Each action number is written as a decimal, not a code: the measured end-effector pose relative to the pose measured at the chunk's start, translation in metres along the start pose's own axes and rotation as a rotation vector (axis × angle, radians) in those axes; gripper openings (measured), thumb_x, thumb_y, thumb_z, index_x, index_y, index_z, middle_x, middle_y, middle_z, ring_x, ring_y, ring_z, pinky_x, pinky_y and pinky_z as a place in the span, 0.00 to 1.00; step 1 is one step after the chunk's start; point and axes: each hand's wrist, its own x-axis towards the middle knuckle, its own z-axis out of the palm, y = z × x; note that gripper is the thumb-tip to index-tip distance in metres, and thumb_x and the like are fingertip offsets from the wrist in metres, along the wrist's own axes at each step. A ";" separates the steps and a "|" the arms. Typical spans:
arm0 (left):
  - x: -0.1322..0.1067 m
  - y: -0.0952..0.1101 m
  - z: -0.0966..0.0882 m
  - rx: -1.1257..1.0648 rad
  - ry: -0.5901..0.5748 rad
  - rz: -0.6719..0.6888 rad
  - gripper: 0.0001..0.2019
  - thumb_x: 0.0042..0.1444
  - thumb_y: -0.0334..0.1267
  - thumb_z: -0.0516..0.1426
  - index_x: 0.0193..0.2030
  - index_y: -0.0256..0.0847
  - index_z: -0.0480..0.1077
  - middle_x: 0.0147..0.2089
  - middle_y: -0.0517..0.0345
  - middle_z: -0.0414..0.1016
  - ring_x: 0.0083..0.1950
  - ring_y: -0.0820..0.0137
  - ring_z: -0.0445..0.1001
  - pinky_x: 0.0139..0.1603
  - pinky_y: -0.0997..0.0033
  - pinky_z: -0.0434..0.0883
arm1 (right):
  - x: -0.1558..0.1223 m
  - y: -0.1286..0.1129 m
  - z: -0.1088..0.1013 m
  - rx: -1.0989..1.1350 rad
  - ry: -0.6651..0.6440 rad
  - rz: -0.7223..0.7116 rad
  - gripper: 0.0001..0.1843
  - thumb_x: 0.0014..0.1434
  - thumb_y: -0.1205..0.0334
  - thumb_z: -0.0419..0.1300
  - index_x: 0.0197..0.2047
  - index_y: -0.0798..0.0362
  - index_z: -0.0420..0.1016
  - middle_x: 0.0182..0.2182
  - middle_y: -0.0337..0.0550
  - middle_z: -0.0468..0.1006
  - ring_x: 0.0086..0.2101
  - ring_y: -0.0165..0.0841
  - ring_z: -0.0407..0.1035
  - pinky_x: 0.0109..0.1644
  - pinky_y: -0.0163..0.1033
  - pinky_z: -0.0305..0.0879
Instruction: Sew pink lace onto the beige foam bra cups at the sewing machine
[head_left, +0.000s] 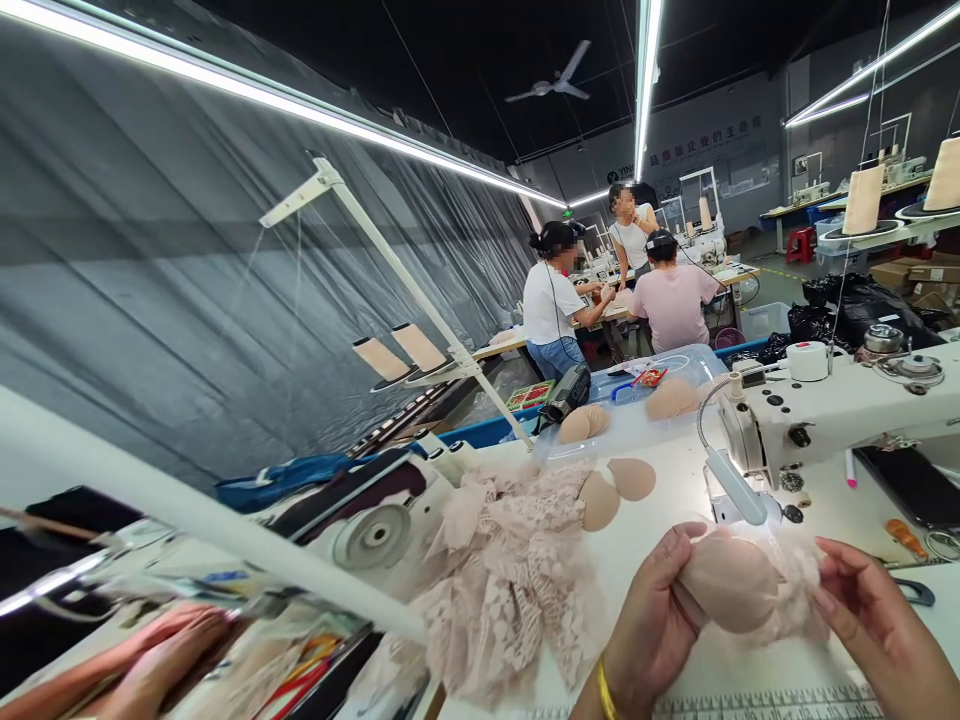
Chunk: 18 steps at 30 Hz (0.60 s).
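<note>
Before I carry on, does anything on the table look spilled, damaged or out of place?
No spill shows, and the held cup has no visible tear. Mildly untidy: two loose cups lie beside the crumpled lace heap, apart from the stacks farther back. Nothing else stands out.

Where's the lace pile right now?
Head view, lower middle: the lace pile lies on the white table, left of the person's left hand, with two beige cups at its upper right edge.
</note>
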 end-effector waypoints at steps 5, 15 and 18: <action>-0.014 0.002 0.020 0.249 -0.139 -0.010 0.20 0.60 0.52 0.70 0.48 0.38 0.75 0.44 0.41 0.86 0.41 0.61 0.84 0.43 0.68 0.75 | 0.005 -0.017 -0.013 -0.245 -0.220 -0.223 0.32 0.54 0.41 0.74 0.61 0.37 0.80 0.61 0.48 0.78 0.63 0.55 0.66 0.56 0.49 0.76; -0.031 -0.013 0.023 0.274 -0.182 0.043 0.27 0.43 0.45 0.80 0.47 0.35 0.80 0.42 0.48 0.84 0.44 0.66 0.81 0.51 0.72 0.72 | -0.023 -0.028 -0.001 0.024 -0.264 0.057 0.34 0.58 0.35 0.70 0.62 0.43 0.75 0.54 0.48 0.82 0.52 0.45 0.76 0.52 0.42 0.75; -0.038 -0.014 0.024 0.294 -0.206 0.028 0.25 0.45 0.45 0.78 0.46 0.35 0.80 0.40 0.49 0.84 0.44 0.64 0.81 0.51 0.69 0.72 | -0.010 -0.037 -0.014 -0.108 -0.303 0.010 0.34 0.60 0.34 0.68 0.64 0.40 0.76 0.64 0.48 0.76 0.59 0.49 0.70 0.57 0.46 0.72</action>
